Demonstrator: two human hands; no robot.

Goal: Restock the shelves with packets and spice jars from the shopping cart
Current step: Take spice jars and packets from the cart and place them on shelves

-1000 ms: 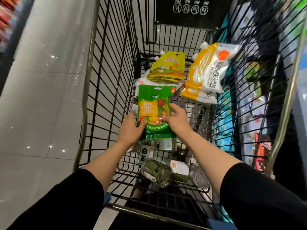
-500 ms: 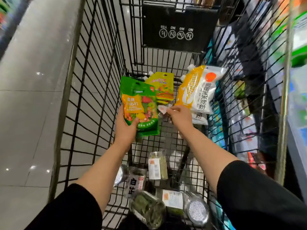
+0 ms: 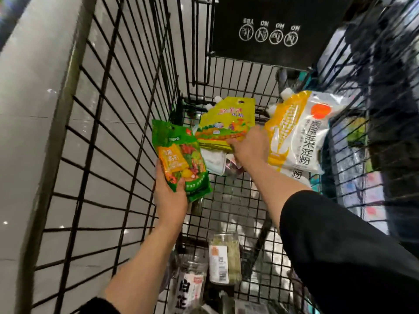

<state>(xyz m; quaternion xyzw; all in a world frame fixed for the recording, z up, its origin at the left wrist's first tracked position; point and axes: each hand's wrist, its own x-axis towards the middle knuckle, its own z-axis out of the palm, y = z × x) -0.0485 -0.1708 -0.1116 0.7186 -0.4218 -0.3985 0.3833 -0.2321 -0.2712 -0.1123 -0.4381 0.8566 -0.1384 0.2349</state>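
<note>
My left hand grips a green packet with an orange label, held up inside the black wire shopping cart. Farther in, my right hand reaches onto a stack of yellow-green packets, fingers on its lower right edge; whether they pinch it is hidden. A white and yellow corn-starch bag leans at the cart's right, just beside that hand. Clear spice jars lie on the cart floor near me, one with a black-lettered white label.
A white packet lies under the yellow stack. The cart's black sign panel stands at the far end. Grey tiled floor lies to the left. Blurred shelves with goods run along the right, beyond the cart wall.
The green packet has gone from both hands to my left hand alone and moved left. My right hand let go and reached forward to the yellow-green stack.
</note>
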